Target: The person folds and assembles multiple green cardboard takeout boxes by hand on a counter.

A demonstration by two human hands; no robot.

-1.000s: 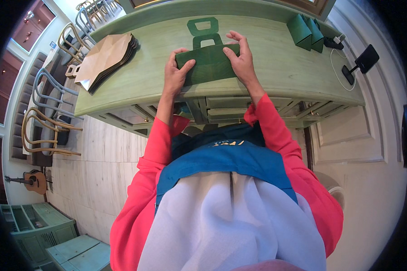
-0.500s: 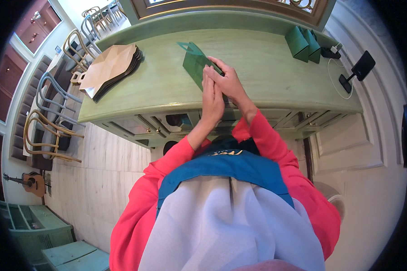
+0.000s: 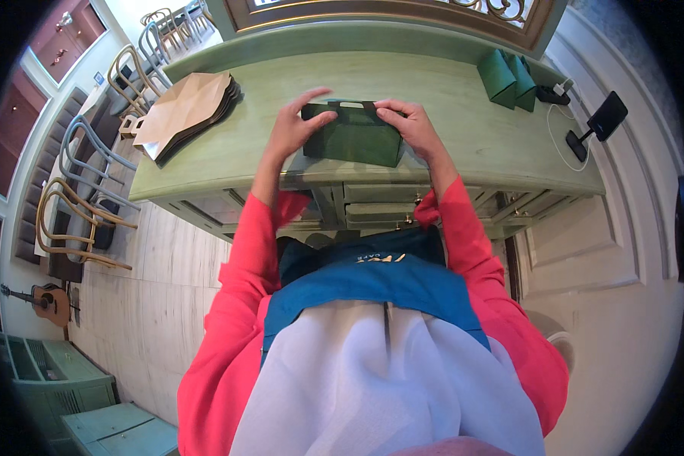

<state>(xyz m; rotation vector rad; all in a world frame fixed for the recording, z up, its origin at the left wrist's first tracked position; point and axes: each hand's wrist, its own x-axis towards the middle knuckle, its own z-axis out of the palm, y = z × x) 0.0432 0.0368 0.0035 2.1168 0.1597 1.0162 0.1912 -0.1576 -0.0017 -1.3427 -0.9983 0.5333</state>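
A dark green gable box [image 3: 355,142] with a slotted handle along its top stands near the front edge of the green counter, its broad side toward me. At its upper left corner is my left hand [image 3: 295,125], the fingers spread and slightly blurred, the thumb along the front panel. My right hand [image 3: 412,127] pinches the upper right corner, thumb in front and fingers over the top edge. What lies inside the box is hidden.
Flat brown paper bags [image 3: 186,110] lie stacked at the counter's left. Two more green boxes [image 3: 500,80] stand at the back right, beside a black charger block [image 3: 552,95], a white cable and a black device on a stand [image 3: 608,114]. Chairs [image 3: 83,220] line the left.
The green box has turned from edge-on to broadside and come nearer the front edge. My hands, pressed together around it before, have parted to its two ends.
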